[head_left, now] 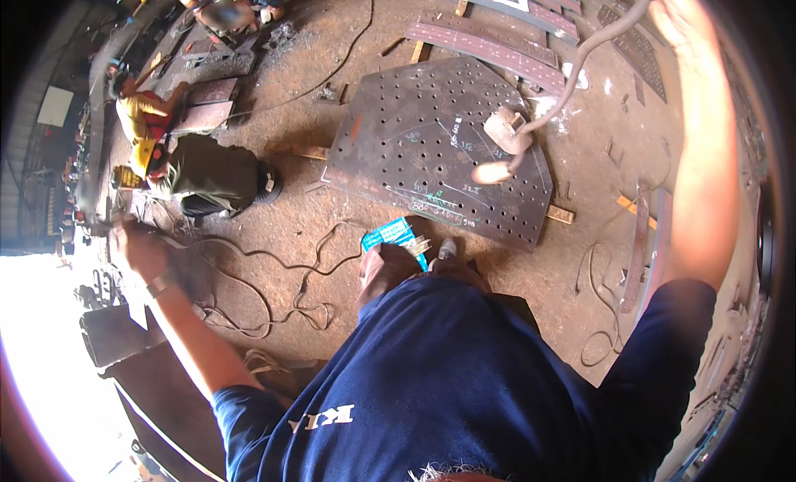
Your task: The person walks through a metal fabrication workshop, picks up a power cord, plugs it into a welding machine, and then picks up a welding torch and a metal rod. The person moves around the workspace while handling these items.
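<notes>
My right hand (676, 21) is raised at the upper right, closed at the end of a thick brown cable (580, 59); the view's edge cuts off some fingers. The cable curves down to a grey blocky piece (507, 131) over a dark steel plate (448, 142) with rows of holes and chalk marks. A pale rounded part (494, 173) shows beside the block. At far left my left hand (137, 251) is stretched out, blurred, beside something dark; its grip does not show clearly. At my feet lies a blue packet (388, 235) with thin pale rods.
Wooden blocks (560, 214) lie under the plate's edges. Loose cables (269, 262) loop over the floor at left. Crouching people work at left, one in a yellow helmet (143, 157). Long perforated steel strips (489, 55) lie at the back. A dark box (120, 337) stands by my left arm.
</notes>
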Tool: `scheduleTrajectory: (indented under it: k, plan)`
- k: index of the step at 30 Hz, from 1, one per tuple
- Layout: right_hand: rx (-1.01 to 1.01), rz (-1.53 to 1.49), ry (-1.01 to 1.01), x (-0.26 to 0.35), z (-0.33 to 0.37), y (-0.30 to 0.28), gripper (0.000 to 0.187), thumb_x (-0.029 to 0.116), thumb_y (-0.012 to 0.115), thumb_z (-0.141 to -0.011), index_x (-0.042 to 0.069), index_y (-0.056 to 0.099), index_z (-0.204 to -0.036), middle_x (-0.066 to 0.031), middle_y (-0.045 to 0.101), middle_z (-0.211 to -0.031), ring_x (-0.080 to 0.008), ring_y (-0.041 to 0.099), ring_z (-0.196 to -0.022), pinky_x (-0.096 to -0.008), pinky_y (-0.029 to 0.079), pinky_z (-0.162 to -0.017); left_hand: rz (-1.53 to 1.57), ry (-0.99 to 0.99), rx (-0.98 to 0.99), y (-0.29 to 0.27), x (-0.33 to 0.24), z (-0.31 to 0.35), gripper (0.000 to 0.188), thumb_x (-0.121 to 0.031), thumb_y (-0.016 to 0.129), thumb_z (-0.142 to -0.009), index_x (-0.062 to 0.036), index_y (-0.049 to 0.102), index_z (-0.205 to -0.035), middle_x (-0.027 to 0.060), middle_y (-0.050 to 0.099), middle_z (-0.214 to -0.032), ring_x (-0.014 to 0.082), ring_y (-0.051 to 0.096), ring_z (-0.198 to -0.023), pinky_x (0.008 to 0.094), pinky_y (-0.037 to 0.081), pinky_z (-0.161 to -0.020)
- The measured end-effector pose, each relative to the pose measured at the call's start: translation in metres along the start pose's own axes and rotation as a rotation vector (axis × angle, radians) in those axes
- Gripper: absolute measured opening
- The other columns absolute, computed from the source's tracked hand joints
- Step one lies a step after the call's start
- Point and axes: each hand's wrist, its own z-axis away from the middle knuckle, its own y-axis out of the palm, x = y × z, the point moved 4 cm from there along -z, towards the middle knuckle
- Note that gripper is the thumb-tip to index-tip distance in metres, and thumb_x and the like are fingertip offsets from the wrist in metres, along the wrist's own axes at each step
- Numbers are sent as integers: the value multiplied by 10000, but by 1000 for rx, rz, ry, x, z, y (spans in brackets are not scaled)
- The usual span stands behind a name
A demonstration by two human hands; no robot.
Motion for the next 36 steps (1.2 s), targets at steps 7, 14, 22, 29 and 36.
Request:
scheduleTrajectory:
  k: [7, 14, 22, 29, 36]
  plan:
    - [-41, 368, 62, -143, -124, -29, 256, 334, 595, -895, 119, 572, -758, 62, 422, -561, -69, 327, -437, -246, 245, -394, 1252, -551, -154, -57, -30, -153, 405, -142, 482, -966, -21, 403, -1344, 109, 553, -1198, 139, 541, -1032, 200, 433, -826]
    - [31, 806, -230, -250, -230, -54, 293, 226, 618, -874, -59, 636, -934, -127, 639, -832, -171, 574, -745, -287, 450, -678, 1333, -845, -161, 81, -139, -238, 295, -186, 610, -910, 62, 601, -1069, -64, 385, -616, 20, 269, -543, 190, 218, -492]
    - [50, 794, 288, -377, -330, -66, 261, 272, 617, -889, 21, 627, -958, 17, 544, -702, -74, 501, -685, -243, 411, -641, 1312, -725, 75, 227, -224, -355, 133, -153, 648, -873, -35, 623, -929, -76, 426, -554, 8, 296, -449, 189, 221, -405]
    - [-146, 461, 372, -424, -397, -72, 197, 180, 602, -907, 8, 611, -1004, 40, 510, -719, -39, 442, -630, -197, 369, -574, 1421, -663, 121, 321, -284, -483, 146, -115, 627, -884, 1, 650, -970, -41, 572, -690, -3, 271, -478, 174, 206, -454]
    - [-259, 57, 229, -472, -494, -51, 166, 134, 578, -919, -15, 592, -990, 8, 526, -751, -61, 457, -657, -207, 381, -588, 1215, -677, -30, 392, -335, -569, 156, -136, 611, -893, -3, 652, -964, -16, 603, -751, -11, 300, -484, 162, 216, -444]
